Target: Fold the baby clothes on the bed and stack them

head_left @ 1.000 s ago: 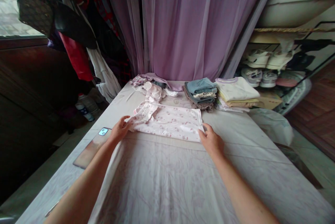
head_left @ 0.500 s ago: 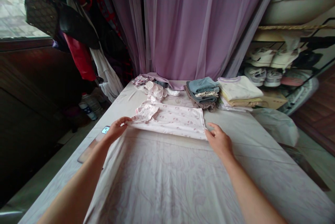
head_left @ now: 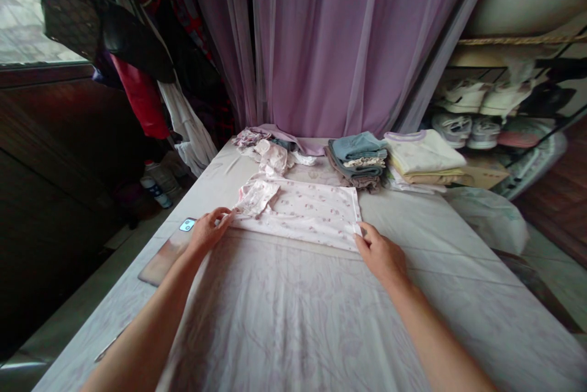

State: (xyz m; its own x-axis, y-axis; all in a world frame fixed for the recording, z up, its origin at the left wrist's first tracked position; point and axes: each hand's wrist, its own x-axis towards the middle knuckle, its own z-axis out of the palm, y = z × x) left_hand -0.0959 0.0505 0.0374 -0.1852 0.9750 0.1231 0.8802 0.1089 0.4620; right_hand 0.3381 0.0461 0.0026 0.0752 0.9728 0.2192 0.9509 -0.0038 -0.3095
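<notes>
A white garment with small pink flowers (head_left: 302,211) lies folded flat on the covered table (head_left: 284,312). My left hand (head_left: 208,230) pinches its near left corner. My right hand (head_left: 383,254) grips its near right corner, fingers curled on the cloth edge. One sleeve of the garment is folded over at the left.
A phone (head_left: 167,251) lies by the table's left edge beside my left wrist. Behind the garment are loose pink clothes (head_left: 270,150), a folded blue-grey stack (head_left: 358,162) and a folded cream stack (head_left: 422,159). A purple curtain (head_left: 339,43) hangs behind; shoes (head_left: 472,110) sit on shelves right.
My right hand had let go and lifted slightly, and now it holds the right corner again. The left hand kept its hold on the left corner.
</notes>
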